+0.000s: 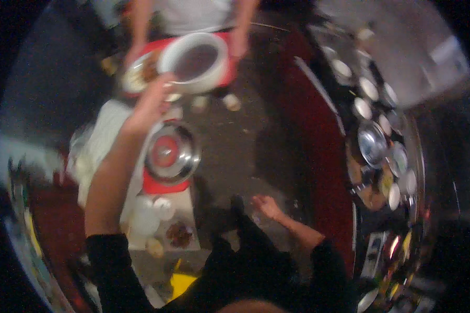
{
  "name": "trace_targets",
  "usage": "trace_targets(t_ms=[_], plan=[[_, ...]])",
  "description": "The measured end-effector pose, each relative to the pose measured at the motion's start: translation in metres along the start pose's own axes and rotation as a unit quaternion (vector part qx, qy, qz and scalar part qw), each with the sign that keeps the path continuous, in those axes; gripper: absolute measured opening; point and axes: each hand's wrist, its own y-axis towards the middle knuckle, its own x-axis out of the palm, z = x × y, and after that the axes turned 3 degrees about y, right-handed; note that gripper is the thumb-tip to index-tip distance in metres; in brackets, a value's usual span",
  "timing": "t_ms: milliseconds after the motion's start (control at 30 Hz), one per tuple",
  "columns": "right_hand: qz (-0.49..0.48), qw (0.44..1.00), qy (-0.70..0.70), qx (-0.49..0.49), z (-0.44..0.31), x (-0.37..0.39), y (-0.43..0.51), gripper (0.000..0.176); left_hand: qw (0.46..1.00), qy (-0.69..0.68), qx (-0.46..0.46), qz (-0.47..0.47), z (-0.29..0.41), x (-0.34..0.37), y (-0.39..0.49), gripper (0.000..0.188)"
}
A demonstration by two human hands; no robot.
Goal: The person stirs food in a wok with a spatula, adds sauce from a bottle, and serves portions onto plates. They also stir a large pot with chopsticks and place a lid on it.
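My left hand [150, 103] is stretched out in front of me, with its fingers at the near rim of a large white bowl [221, 70] that holds dark contents. Blur hides whether the fingers grip that rim. The bowl stands on a red tray [229, 76] beside an oval plate of food [135, 74]. Another person in a light top has their hands at both ends of this tray. Below my left forearm, a round shiny metal lid or basin [186, 168] with a red middle lies on a second red tray [166, 187]. My right hand [268, 207] hangs over the floor, fingers apart, holding nothing.
At left is a pale-covered low surface [109, 113] with dark food pieces [179, 234]. A yellow object [182, 283] lies near my legs. Along the right, past a dark red panel [313, 117], a counter carries several white dishes [368, 89] and a metal bowl [372, 143].
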Motion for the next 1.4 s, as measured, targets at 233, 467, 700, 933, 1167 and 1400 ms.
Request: trace_targets(t_ms=[233,467,700,933,1167,1400], plan=[[0.122,0.991,0.045,0.017,0.044,-0.031,-0.038,0.038,0.996,-0.003,-0.075,0.045,-0.001,0.019,0.159,0.036],[0.197,0.972,0.126,0.032,0.045,-0.055,-0.084,0.033,0.994,-0.012,-0.105,0.031,-0.027,0.017,0.249,0.027],[0.592,0.681,0.42,-0.1,0.09,-0.199,-0.164,0.017,0.987,-0.101,-0.126,0.025,-0.038,0.024,0.284,0.034],[0.584,0.539,0.595,-0.115,0.183,-0.353,-0.206,0.044,0.98,-0.191,0.051,0.017,-0.054,0.057,0.244,0.031],[0.565,0.562,0.583,-0.158,0.202,-0.38,-0.193,0.046,0.915,0.074,0.255,0.303,-0.06,0.134,0.037,0.028],[0.649,0.733,-0.079,0.188,0.179,-0.351,-0.253,0.044,0.967,0.077,0.17,0.175,-0.119,0.195,-0.085,0.036]])
